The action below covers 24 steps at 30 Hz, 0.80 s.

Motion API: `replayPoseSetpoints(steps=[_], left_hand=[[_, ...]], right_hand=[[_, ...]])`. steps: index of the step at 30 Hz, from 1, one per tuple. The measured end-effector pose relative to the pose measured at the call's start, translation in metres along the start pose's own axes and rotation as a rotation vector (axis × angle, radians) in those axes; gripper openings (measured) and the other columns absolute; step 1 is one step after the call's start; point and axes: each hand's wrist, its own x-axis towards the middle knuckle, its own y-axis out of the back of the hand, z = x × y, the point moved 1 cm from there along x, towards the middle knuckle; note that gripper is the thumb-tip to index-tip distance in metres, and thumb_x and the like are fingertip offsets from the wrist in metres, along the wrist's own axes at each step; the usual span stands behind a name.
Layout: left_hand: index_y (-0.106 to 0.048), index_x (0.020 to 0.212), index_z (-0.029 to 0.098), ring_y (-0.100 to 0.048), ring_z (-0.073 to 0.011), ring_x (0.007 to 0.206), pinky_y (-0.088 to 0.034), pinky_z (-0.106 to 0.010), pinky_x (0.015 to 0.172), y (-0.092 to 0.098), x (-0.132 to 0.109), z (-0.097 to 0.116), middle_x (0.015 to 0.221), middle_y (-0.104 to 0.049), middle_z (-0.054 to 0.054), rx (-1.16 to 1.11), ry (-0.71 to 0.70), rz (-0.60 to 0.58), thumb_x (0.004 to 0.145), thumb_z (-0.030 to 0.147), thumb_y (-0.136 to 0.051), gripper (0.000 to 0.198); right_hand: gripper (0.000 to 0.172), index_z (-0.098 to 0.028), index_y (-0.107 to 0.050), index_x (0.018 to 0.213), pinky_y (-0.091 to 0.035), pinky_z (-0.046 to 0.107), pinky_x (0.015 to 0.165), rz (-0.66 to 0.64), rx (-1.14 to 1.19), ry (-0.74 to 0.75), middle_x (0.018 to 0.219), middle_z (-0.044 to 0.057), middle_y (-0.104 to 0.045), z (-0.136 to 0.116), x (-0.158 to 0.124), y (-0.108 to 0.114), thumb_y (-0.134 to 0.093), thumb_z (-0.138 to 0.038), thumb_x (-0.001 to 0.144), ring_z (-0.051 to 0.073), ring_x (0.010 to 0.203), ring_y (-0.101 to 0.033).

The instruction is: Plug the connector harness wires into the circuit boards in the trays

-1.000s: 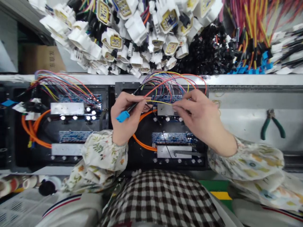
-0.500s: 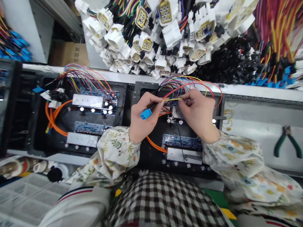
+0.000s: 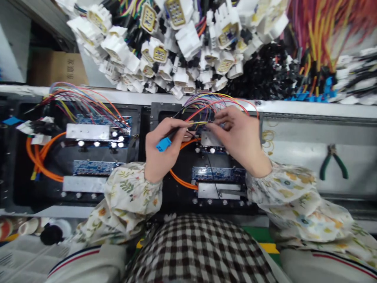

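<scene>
My left hand [image 3: 163, 147] pinches a thin yellow wire [image 3: 198, 123] between thumb and forefinger. A blue connector [image 3: 163, 144] on dark leads lies against the same hand's palm side. At the wire's other end is my right hand [image 3: 238, 135], its thumb and fingers bent together at the tip; the exact contact is partly hidden. Below both hands sits an open black housing [image 3: 179, 196] with blue circuit boards [image 3: 216, 173], metal plates [image 3: 207, 191] and orange cables [image 3: 181, 181]. A bundle of coloured wires [image 3: 206, 100] arches behind the fingers.
A second black housing [image 3: 53, 200] with similar boards stands to the left. White connectors [image 3: 179, 76] are heaped behind the bench rail [image 3: 282, 106], beside black connectors [image 3: 262, 74] and red and yellow wires [image 3: 315, 35]. Green-handled pliers [image 3: 332, 161] lie at right, near loose yellow wire pieces [image 3: 268, 139].
The view has turned rightward, so everything appears farther left. My right hand's forefinger has lifted slightly from its thumb near the yellow wire's end. My left hand keeps its pinch.
</scene>
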Motion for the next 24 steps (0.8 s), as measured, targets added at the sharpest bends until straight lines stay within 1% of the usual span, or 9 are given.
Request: replayPoseSetpoints(steps=[2,5,7,10,13,15,17,20,24], left_hand=[[-0.067,0.086,0.021,-0.070,-0.0116,0.071,-0.061,-0.019,0.066,-0.001,0.001,0.002,0.085,-0.070,0.000,-0.003,-0.023,-0.009,0.084,0.018,-0.063,0.005],[-0.066,0.087,0.022,-0.071,-0.0124,0.071,-0.062,-0.021,0.067,-0.002,0.001,0.006,0.086,-0.071,0.002,0.009,-0.022,-0.026,0.084,0.017,-0.063,0.007],[-0.066,0.091,0.023,-0.071,-0.0137,0.075,-0.062,-0.024,0.070,0.002,0.001,0.008,0.090,-0.072,0.002,0.051,-0.003,-0.052,0.086,0.017,-0.060,0.010],[-0.069,0.094,0.025,-0.071,-0.0147,0.084,-0.059,-0.026,0.078,0.016,0.004,0.011,0.092,-0.072,0.002,0.278,-0.140,-0.147,0.084,0.014,-0.061,0.017],[-0.070,0.101,0.023,-0.068,-0.0164,0.091,-0.055,-0.028,0.081,0.032,0.011,0.013,0.100,-0.072,-0.002,0.637,-0.415,-0.357,0.080,0.009,-0.062,0.026],[-0.068,0.107,0.016,-0.066,-0.0193,0.092,-0.055,-0.032,0.079,0.039,0.017,0.013,0.104,-0.071,-0.007,0.812,-0.560,-0.461,0.080,0.003,-0.056,0.033],[-0.067,0.109,0.010,-0.064,-0.0226,0.092,-0.054,-0.037,0.079,0.041,0.023,0.011,0.104,-0.070,-0.011,0.926,-0.637,-0.504,0.079,-0.002,-0.048,0.037],[-0.065,0.112,0.010,-0.061,-0.0274,0.097,-0.051,-0.046,0.081,0.039,0.027,0.007,0.107,-0.070,-0.010,0.997,-0.573,-0.569,0.081,0.002,-0.046,0.037],[-0.064,0.112,0.019,-0.058,-0.0286,0.109,-0.046,-0.048,0.090,0.040,0.021,0.008,0.119,-0.064,-0.008,1.023,-0.471,-0.557,0.086,0.017,-0.052,0.029]], right_hand=[[0.013,-0.020,-0.063,0.076,-0.042,0.026,0.059,-0.070,-0.034,-0.006,0.067,0.000,-0.062,-0.011,-0.016,0.012,-0.066,-0.032,0.075,0.012,0.058,-0.054],[0.004,-0.018,-0.064,0.072,-0.042,0.026,0.061,-0.378,-0.117,0.043,0.070,0.002,-0.061,-0.020,-0.043,0.029,-0.063,-0.022,0.073,0.013,0.063,-0.056],[0.006,-0.017,-0.062,0.069,-0.041,0.026,0.062,-0.423,-0.151,0.039,0.071,0.002,-0.060,-0.012,-0.051,0.045,-0.057,-0.016,0.072,0.013,0.065,-0.055],[0.004,-0.018,-0.059,0.068,-0.040,0.028,0.061,-0.168,-0.326,-0.053,0.070,0.002,-0.057,0.020,-0.047,0.075,-0.056,-0.016,0.070,0.014,0.061,-0.052],[0.006,-0.017,-0.059,0.071,-0.040,0.032,0.063,0.057,-0.572,-0.159,0.071,0.005,-0.058,0.055,-0.038,0.091,-0.053,-0.016,0.071,0.017,0.063,-0.054],[0.010,-0.017,-0.061,0.078,-0.042,0.031,0.062,0.152,-0.443,-0.211,0.071,0.004,-0.061,0.069,-0.035,0.087,-0.052,-0.022,0.077,0.016,0.061,-0.057],[0.014,-0.018,-0.062,0.082,-0.043,0.028,0.054,0.207,-0.171,-0.283,0.070,0.002,-0.063,0.077,-0.036,0.076,-0.055,-0.029,0.079,0.013,0.051,-0.056],[0.016,-0.017,-0.064,0.081,-0.041,0.026,0.046,0.242,0.041,-0.366,0.069,0.001,-0.065,0.084,-0.037,0.062,-0.060,-0.032,0.076,0.011,0.046,-0.053],[0.013,-0.018,-0.066,0.078,-0.045,0.028,0.056,0.232,0.003,-0.299,0.070,0.001,-0.067,0.091,-0.036,0.057,-0.061,-0.029,0.075,0.012,0.054,-0.056]])
